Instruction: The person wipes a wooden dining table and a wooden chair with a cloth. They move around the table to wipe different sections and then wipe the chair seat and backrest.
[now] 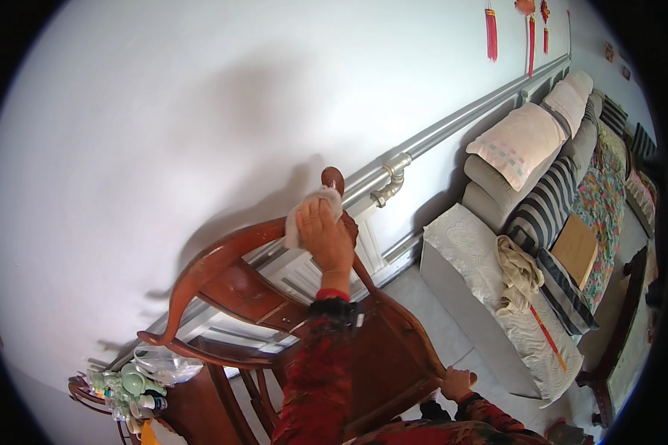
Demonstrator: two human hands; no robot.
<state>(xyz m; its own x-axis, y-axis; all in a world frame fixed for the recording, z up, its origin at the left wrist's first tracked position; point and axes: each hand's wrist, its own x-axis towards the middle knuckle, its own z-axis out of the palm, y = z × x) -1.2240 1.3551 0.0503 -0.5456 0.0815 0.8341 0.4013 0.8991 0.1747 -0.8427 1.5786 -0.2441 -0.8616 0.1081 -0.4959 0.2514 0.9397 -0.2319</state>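
A reddish-brown wooden armchair (pixel 222 250) with a curved top rail stands before me, close to the white wall. My left hand (pixel 323 225) presses a pale cloth (pixel 292 229) against the rail, just below its rounded wooden knob (pixel 333 177). Part of the cloth is hidden under my fingers. Lower down on the right, my right hand (pixel 455 384) grips the end of the chair's armrest (pixel 423 339). My left forearm covers part of the seat (pixel 384 356).
A metal pipe (pixel 451 130) and white radiator (pixel 370 239) run along the wall behind the chair. Right of it stands a sofa (pixel 467 278) with cushions and a crumpled cloth (pixel 517 272). At lower left, a wooden surface (pixel 192 397) bears a plastic bag (pixel 167 364) and a green teapot (pixel 134 381).
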